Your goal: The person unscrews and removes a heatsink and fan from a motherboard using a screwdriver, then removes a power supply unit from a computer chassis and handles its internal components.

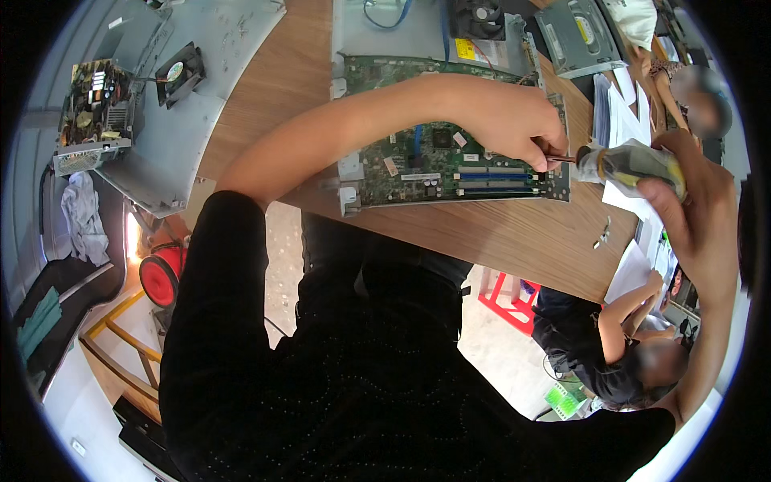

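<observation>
One green circuit board (450, 153) with blue slots lies flat in a grey metal case tray (385, 36) on the brown wooden table (498, 237). My left hand (514, 120) reaches across it, fingertips pinched together on the thin metal shaft at the board's right edge. My right hand (695, 205) is wrapped tight around the yellow-and-black screwdriver handle (630, 165), held level just beside the board. Small metal screws (602, 233) sit on the table near it. A black fan (178, 74) lies on a grey panel (173, 153) far left.
</observation>
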Demonstrator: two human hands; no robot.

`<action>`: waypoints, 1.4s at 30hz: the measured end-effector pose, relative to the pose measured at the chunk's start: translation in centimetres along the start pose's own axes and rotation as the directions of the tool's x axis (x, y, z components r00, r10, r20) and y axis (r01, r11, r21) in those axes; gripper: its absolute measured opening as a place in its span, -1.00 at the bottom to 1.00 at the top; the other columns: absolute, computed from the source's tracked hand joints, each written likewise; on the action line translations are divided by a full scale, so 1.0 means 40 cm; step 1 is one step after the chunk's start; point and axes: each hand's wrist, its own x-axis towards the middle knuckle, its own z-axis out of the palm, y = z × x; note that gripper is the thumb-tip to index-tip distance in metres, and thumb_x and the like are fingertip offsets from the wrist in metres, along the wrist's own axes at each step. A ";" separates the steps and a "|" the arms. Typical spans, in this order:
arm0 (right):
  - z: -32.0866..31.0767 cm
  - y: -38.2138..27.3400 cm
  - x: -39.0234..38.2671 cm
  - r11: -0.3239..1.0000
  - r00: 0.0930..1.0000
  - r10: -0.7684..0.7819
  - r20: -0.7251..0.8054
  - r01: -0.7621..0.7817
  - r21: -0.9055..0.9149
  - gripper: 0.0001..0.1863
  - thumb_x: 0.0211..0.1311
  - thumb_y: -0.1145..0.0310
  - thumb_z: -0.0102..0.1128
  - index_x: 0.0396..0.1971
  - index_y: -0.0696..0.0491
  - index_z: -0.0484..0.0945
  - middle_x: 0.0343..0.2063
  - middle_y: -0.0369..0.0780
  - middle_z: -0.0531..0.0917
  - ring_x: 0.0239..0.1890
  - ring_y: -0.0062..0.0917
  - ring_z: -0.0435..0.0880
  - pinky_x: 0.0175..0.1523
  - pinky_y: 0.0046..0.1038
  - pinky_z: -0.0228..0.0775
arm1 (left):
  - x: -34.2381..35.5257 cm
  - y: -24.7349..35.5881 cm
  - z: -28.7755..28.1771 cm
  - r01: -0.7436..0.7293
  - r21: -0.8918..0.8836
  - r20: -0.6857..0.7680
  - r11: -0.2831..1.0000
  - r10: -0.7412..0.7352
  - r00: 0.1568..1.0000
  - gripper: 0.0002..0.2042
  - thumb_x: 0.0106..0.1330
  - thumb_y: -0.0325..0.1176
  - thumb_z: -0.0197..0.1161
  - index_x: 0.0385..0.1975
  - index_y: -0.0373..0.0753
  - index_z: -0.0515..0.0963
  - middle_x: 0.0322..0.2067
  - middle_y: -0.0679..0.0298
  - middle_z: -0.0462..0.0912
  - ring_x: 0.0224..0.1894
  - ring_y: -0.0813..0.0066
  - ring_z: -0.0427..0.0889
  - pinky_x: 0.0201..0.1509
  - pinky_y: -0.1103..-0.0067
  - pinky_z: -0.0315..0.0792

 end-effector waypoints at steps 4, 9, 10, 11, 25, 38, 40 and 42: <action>0.002 0.016 0.003 0.934 0.939 -0.308 -0.150 0.269 -0.236 -0.58 0.23 0.27 0.39 -0.04 0.21 0.50 -0.30 0.01 0.63 -0.28 -0.10 0.69 -0.17 -0.26 0.49 | 0.001 -0.001 0.005 -0.003 0.060 -0.052 0.998 0.006 0.999 -0.78 0.36 -0.30 0.29 -0.18 -0.32 0.67 -0.40 0.08 0.71 -0.36 0.16 0.65 -0.20 0.33 0.45; -0.001 0.019 0.004 0.977 0.983 0.153 0.096 -0.136 -0.166 -0.56 0.27 0.22 0.34 -0.02 0.21 0.49 -0.27 -0.02 0.61 -0.29 -0.10 0.67 -0.17 -0.22 0.48 | 0.002 0.000 0.006 -0.041 0.058 -0.030 0.997 0.043 0.999 -0.79 0.37 -0.33 0.28 -0.14 -0.32 0.68 -0.38 0.07 0.72 -0.35 0.16 0.67 -0.21 0.33 0.45; 0.001 0.016 0.006 0.951 0.959 0.273 0.080 -0.257 -0.173 -0.55 0.28 0.20 0.33 -0.01 0.22 0.50 -0.23 -0.01 0.62 -0.28 -0.09 0.68 -0.16 -0.23 0.48 | 0.001 0.000 0.005 -0.039 0.065 -0.031 0.997 0.041 0.999 -0.79 0.37 -0.33 0.27 -0.13 -0.32 0.68 -0.37 0.07 0.73 -0.35 0.15 0.67 -0.21 0.33 0.45; 0.000 0.013 0.009 0.941 0.949 0.314 0.031 -0.307 -0.141 -0.53 0.28 0.18 0.33 -0.01 0.24 0.50 -0.19 0.00 0.63 -0.27 -0.09 0.69 -0.16 -0.23 0.48 | 0.001 0.001 0.005 -0.017 0.056 -0.035 0.998 0.019 0.999 -0.79 0.37 -0.33 0.27 -0.13 -0.32 0.68 -0.37 0.07 0.73 -0.35 0.15 0.67 -0.22 0.33 0.45; 0.009 0.003 0.015 0.868 0.901 -0.414 -0.134 0.345 -0.358 -0.55 0.26 0.05 0.38 -0.26 0.20 0.56 -0.47 -0.12 0.64 -0.46 -0.22 0.68 -0.29 -0.30 0.50 | -0.002 -0.004 0.004 -0.004 0.061 -0.013 0.998 0.005 1.000 -0.76 0.43 -0.27 0.24 -0.13 -0.31 0.68 -0.35 0.07 0.73 -0.31 0.11 0.67 -0.19 0.31 0.46; -0.017 -0.006 0.048 0.888 0.913 -0.403 -0.060 0.374 -0.268 -0.55 0.07 0.36 0.45 -0.04 0.19 0.56 -0.26 -0.05 0.63 -0.34 -0.17 0.67 -0.26 -0.32 0.49 | -0.001 -0.013 -0.008 -0.002 0.067 0.039 0.998 -0.001 0.999 -0.75 0.44 -0.26 0.22 -0.09 -0.29 0.68 -0.34 0.06 0.72 -0.31 0.11 0.66 -0.17 0.32 0.46; -0.008 0.005 0.054 0.810 0.827 -0.562 -0.013 0.547 -0.211 -0.52 -0.01 0.40 0.47 -0.05 0.18 0.55 -0.25 -0.05 0.64 -0.26 -0.16 0.70 -0.21 -0.28 0.50 | -0.003 -0.010 -0.009 -0.026 0.040 0.046 0.999 0.025 0.999 -0.75 0.44 -0.25 0.22 -0.09 -0.29 0.68 -0.35 0.06 0.72 -0.31 0.11 0.66 -0.18 0.32 0.46; -0.002 0.015 0.049 0.941 0.943 -0.334 -0.002 0.333 -0.065 -0.51 0.02 0.28 0.51 -0.07 0.16 0.55 -0.34 -0.07 0.65 -0.36 -0.16 0.66 -0.21 -0.29 0.48 | -0.002 -0.004 -0.007 -0.009 0.022 0.037 1.000 0.008 0.999 -0.75 0.44 -0.25 0.22 -0.09 -0.30 0.67 -0.36 0.06 0.71 -0.31 0.11 0.66 -0.18 0.32 0.46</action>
